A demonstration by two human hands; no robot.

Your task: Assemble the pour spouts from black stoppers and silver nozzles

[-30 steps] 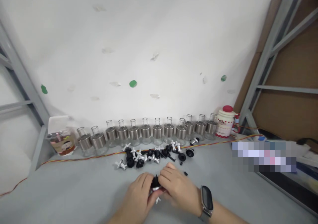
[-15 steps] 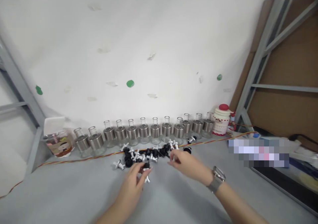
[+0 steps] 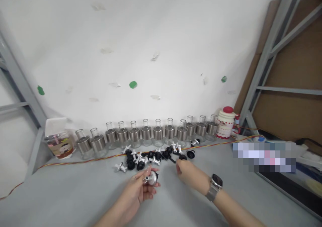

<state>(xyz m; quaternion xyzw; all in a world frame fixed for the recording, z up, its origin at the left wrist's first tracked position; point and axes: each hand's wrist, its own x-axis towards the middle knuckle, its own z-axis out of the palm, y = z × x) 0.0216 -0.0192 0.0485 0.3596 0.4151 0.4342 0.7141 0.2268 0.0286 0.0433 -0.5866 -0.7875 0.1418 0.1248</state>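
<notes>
My left hand (image 3: 143, 188) is closed around a silver pour spout with a black base (image 3: 151, 178), its nozzle turned toward me. To its right, my right hand (image 3: 187, 171), wearing a watch, has its fingers pinched at a black round part (image 3: 182, 157) with a thin black strip beside it; the fingertips are partly hidden. Beyond both hands lies a loose pile of silver spout tops (image 3: 143, 160) and black parts (image 3: 130, 165). Another black round cap (image 3: 190, 154) rests just past my right hand.
Several glass bottles with metal sleeves (image 3: 135, 134) stand along the wall. A twisted red-yellow wire (image 3: 100, 158) runs in front of them. A patterned cup (image 3: 61, 148) stands at left, a red-lidded jar (image 3: 223, 124) at right. A dark tray edge (image 3: 284, 190) lies far right.
My left hand has turned over, so the spout now shows from its nozzle end. My right hand has shifted slightly right and down, and its fingers have closed at a black part.
</notes>
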